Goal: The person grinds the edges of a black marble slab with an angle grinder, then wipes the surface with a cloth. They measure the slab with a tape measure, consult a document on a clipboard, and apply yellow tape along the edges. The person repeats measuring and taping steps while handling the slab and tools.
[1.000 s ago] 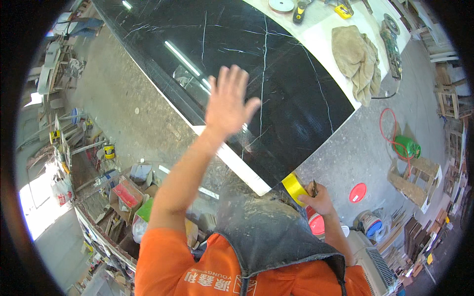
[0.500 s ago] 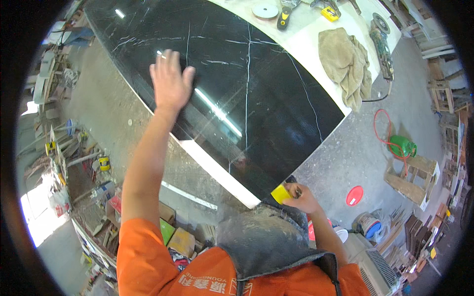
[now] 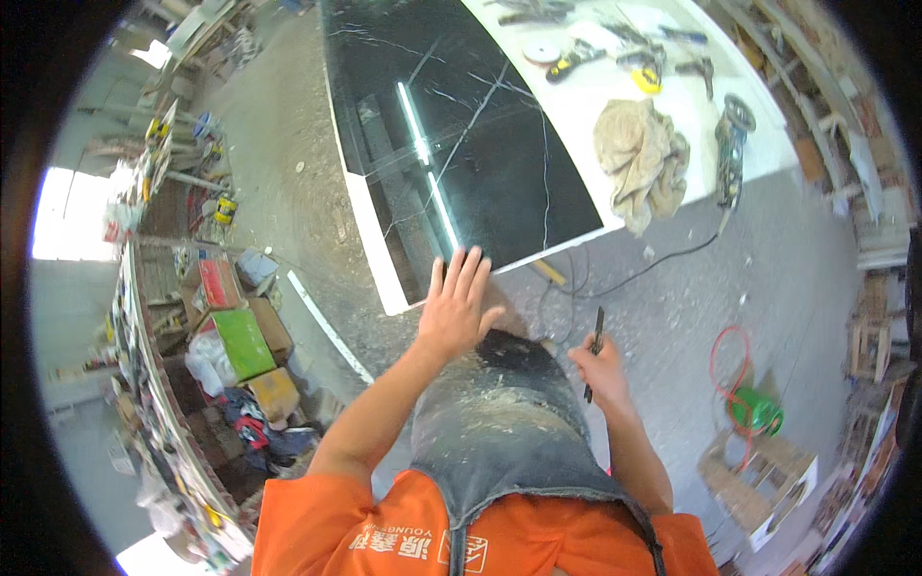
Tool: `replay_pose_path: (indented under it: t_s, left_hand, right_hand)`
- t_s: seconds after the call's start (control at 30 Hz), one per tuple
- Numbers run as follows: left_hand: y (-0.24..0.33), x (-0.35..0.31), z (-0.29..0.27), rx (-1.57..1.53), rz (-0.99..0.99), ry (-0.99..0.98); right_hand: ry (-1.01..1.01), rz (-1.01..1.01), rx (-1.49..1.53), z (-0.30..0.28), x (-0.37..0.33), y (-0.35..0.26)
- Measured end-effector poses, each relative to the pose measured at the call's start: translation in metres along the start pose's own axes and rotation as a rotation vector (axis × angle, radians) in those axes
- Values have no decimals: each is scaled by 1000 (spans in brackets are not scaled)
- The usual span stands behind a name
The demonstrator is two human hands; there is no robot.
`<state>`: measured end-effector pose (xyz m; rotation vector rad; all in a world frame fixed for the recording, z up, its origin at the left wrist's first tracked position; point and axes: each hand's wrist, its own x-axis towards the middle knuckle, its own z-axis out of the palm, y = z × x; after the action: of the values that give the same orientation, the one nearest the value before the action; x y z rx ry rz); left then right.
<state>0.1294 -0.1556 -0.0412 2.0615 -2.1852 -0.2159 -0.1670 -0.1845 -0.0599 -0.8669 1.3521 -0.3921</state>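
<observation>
A glossy black stone slab with white veins lies on a white surface, its near corner toward me. My left hand is at the slab's near edge, fingers stretched out, fingertips on or just over the stone; it holds nothing. To the right, away from the slab, my right hand is closed around a thin dark tool, seen edge-on and pointing up. What kind of tool it is cannot be made out. Right of the slab lies a crumpled tan cloth.
An angle grinder with a trailing cord lies at the table's right edge. Hand tools and a white disc lie farther back. Cardboard boxes stand at left. On the right floor are a green gas cylinder and a wooden stool.
My left hand has come back from far over the slab to its near edge. My right hand has moved away from the slab's corner; the yellow face in its grip no longer shows.
</observation>
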Motion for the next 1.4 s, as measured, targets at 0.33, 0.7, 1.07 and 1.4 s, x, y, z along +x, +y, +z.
replay_pose_path:
  t_s: [0.33,0.7,1.07,1.4]
  left_hand:
    - [14,-71,67,-1186,-921,447]
    - [26,-55,61,-1497,-1135,307]
    - [40,-50,29,-1765,-1267,486]
    - [40,-49,29,-1742,-1310,503]
  right_hand:
    - [-377,-566,-784,19,-18,-103]
    - [-603,-1026,-1546,119,24,-181]
    - [-716,-1170,-1780,169,63,-182]
    - [-716,-1117,-1689,157,73,-173]
